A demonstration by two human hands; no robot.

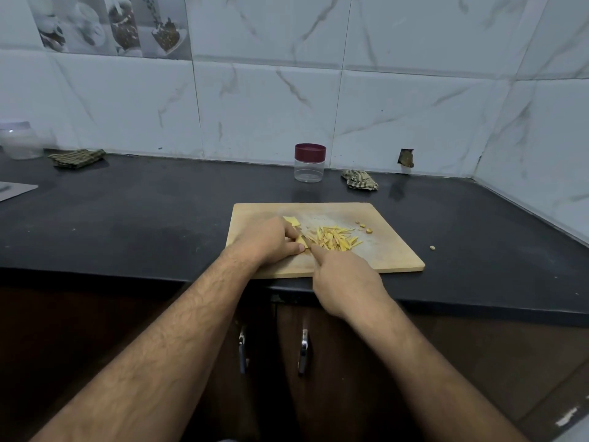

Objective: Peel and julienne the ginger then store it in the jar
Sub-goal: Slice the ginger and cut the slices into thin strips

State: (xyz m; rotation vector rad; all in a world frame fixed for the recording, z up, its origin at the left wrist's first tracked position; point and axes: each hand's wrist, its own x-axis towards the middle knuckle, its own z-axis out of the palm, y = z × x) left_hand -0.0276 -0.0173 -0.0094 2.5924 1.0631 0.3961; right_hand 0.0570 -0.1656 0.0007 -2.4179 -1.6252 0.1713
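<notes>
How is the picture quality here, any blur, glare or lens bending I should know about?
In the head view, wide-angle bending curves the black countertop edge and tilts the wall tiles; light is dim and bluish; a soft glare lies on the counter below the maroon-lidded jar; the left hand, right hand and ginger strips are fairly sharp; the container at far left is hazy.

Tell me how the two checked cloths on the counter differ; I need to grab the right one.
The left cloth lies spread flat and long near the frosted container; the right cloth is crumpled into a lump beside the maroon-lidded jar. The left cloth looks darker and greener, the right cloth paler. Both are checked and lie on the black counter close to the tiled wall.
</notes>
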